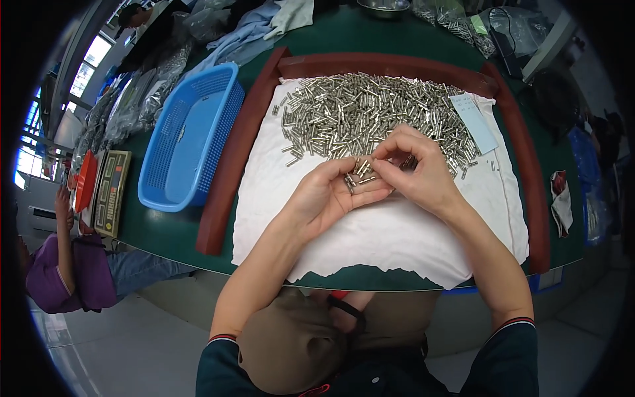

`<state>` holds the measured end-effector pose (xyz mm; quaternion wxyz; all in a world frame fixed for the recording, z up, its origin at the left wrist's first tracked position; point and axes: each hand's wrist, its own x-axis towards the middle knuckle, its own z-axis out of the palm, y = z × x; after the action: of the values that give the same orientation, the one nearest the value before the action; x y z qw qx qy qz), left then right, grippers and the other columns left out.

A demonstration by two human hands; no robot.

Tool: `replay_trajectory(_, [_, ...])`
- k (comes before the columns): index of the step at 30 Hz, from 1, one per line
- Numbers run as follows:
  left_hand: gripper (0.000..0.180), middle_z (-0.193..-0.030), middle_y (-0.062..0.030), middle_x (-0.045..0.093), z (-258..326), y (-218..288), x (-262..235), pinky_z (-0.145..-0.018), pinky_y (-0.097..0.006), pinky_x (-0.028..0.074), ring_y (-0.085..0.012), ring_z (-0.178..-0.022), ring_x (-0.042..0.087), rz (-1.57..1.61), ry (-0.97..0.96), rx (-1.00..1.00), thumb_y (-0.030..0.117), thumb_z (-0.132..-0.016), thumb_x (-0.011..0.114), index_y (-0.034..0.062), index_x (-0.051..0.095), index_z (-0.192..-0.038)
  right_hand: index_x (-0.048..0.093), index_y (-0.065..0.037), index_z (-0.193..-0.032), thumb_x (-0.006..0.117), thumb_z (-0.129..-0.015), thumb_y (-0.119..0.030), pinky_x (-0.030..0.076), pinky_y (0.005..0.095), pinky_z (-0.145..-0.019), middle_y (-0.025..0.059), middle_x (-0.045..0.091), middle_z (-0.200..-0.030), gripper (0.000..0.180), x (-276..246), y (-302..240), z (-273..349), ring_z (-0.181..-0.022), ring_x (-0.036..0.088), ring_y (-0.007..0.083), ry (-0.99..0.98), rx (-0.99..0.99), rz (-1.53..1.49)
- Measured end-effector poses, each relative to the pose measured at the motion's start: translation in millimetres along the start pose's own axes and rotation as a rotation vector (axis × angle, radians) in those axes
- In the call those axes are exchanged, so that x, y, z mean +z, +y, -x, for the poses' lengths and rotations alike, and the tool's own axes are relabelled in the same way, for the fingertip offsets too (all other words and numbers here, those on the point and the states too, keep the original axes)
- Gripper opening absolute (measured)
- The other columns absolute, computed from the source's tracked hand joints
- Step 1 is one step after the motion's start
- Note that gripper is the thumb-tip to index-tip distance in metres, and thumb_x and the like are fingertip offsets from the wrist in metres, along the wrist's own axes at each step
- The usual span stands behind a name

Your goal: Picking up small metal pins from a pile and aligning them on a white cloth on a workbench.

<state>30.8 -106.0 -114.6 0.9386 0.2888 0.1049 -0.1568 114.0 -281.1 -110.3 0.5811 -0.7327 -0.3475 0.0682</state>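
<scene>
A broad pile of small shiny metal pins (370,106) is spread over a white cloth (278,212) on the green table. Just in front of the pile, my left hand (337,192) is turned palm up, its fingers curled around several metal pins (360,173) lying in it. Close against it, my right hand (417,169) has thumb and index finger pinched together at the edge of those pins. Whatever sits between the right fingertips is hidden or too small to make out.
Dark red bars (390,66) frame the cloth at the back and both sides. A blue plastic basket (192,135) stands left of the frame, beside a scale (112,192). A pale blue paper slip (473,124) lies on the pile's right side. A person in purple (73,271) is at the far left.
</scene>
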Motion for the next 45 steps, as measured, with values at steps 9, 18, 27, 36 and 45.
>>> replay_trajectory(9, [0.025,-0.119,-0.0242,0.056,1,-2,8,-0.100,-0.051,0.050,-0.0406,-0.112,0.060,-0.004,0.071,-0.017,0.014,-0.100,0.039,-0.0053,0.051,-0.109,0.071,0.000,-0.089,0.071,-0.081,-0.003,0.047,0.0227,-0.060,0.0047,0.059,-0.086,0.009,1,4,6,-0.069,0.058,0.0099,0.024,-0.096,0.075])
replay_trajectory(18, [0.028,-0.086,-0.0012,0.052,40,66,10,-0.052,-0.019,0.030,-0.0044,-0.062,0.036,-0.351,0.136,0.343,0.017,-0.101,0.049,-0.0037,0.054,-0.118,0.070,0.000,-0.086,0.070,-0.080,-0.001,0.046,0.0238,-0.055,0.0054,0.061,-0.081,0.006,8,0,7,-0.064,0.057,0.0114,0.171,-0.208,0.188])
replay_trajectory(27, [0.021,-0.086,-0.0083,0.062,109,169,-34,-0.071,-0.031,0.046,-0.0187,-0.079,0.059,-2.035,0.873,0.738,0.010,-0.096,0.051,-0.0018,0.064,-0.108,0.067,-0.006,-0.094,0.070,-0.075,-0.003,0.044,0.0366,-0.075,0.0067,0.055,-0.087,0.019,44,-6,24,-0.085,0.054,0.0246,-0.284,-0.563,0.545])
replay_trajectory(36, [0.013,-0.090,-0.0110,0.062,83,93,-2,-0.076,-0.036,0.047,-0.0274,-0.086,0.059,-2.149,0.666,1.077,0.004,-0.084,0.066,0.0005,0.066,-0.096,0.059,-0.002,-0.079,0.067,-0.073,-0.001,0.045,0.0373,-0.072,0.0082,0.056,-0.080,0.010,-8,-17,9,-0.081,0.054,0.0258,-0.178,-0.443,0.632])
replay_trajectory(45, [0.011,-0.077,-0.0116,0.058,27,3,5,-0.071,-0.042,0.045,-0.0312,-0.080,0.056,-1.955,0.209,0.691,0.009,-0.077,0.071,-0.0009,0.065,-0.077,0.069,0.003,-0.081,0.068,-0.072,-0.005,0.051,0.0389,-0.073,0.0136,0.067,-0.082,0.012,-43,-20,6,-0.079,0.063,0.0300,-0.391,-0.080,0.731])
